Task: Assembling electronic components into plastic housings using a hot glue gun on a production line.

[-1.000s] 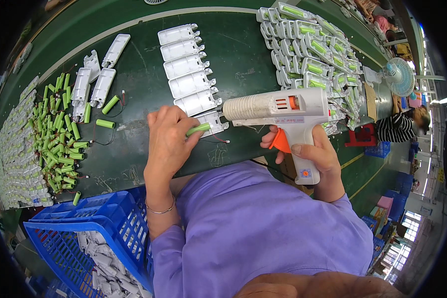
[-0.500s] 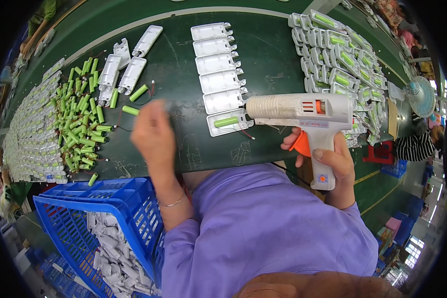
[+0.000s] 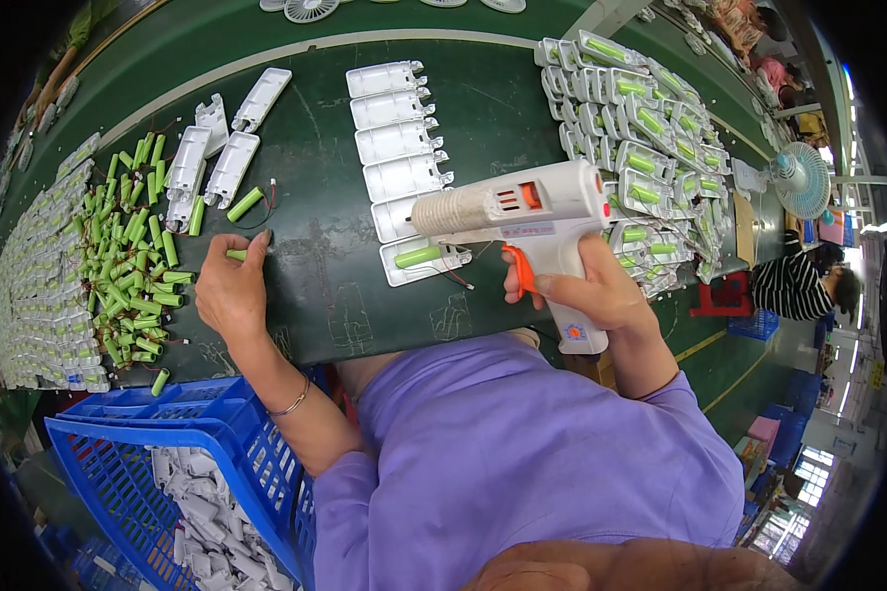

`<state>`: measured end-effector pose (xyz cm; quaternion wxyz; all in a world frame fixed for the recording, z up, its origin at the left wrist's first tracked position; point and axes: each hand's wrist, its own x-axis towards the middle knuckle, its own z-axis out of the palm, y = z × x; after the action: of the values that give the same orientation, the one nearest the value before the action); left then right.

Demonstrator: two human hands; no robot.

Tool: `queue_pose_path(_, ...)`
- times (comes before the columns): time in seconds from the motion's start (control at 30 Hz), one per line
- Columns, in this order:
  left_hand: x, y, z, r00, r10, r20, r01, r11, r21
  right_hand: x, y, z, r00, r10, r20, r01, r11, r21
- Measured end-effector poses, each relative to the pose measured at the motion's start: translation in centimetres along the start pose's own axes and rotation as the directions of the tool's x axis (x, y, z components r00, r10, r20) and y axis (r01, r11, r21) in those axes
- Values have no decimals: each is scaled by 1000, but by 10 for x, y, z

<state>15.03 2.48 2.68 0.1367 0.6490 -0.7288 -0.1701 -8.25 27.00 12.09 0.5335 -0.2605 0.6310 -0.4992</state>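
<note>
While sweeping in from the far left: a heap of green batteries (image 3: 128, 266) on the dark green table (image 3: 315, 295), a blue basket (image 3: 158, 463) of white parts low in the left corner. Left of centre, left hand (image 3: 232, 291), fingertips pinched together on one green battery (image 3: 237, 255). Dead centre, a column of white shells (image 3: 399, 148), the lowest shell (image 3: 424, 261) with a battery seated. Right of centre, right hand (image 3: 591, 291) clamped around the handle of a white glue gun (image 3: 522, 212), nozzle over that shell. Upper right, filled shells (image 3: 650, 138); fan (image 3: 798, 177) beyond.
</note>
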Motion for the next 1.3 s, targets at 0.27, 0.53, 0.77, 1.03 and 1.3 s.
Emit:
queue_pose_path(0.27, -6, -17, 10, 996, -18, -89, -46, 751, -659, 14, 2, 2, 999, 18, 29, -16, 997, -81)
queue_pose_path(0.53, -19, 6, -4, 993, 68, -95, -114, 391, -913, 14, 0, 4, 998, 60, -16, -61, 985, -158)
queue_pose_path(0.77, -23, 13, 2, 972, 214, -101, -176, 364, -915, 4, -3, -2, 994, 70, -86, -85, 979, -184)
queue_pose_path(1.03, -35, 50, 8, 901, 432, 23, -213, 490, -846, 1, 10, -11, 999, -43, 4, 43, 999, -17)
queue_pose_path(1.3, -30, 78, 24, 575, 818, -21, -746, 513, -425, -8, 4, -17, 991, -128, -49, 134, 978, 158)
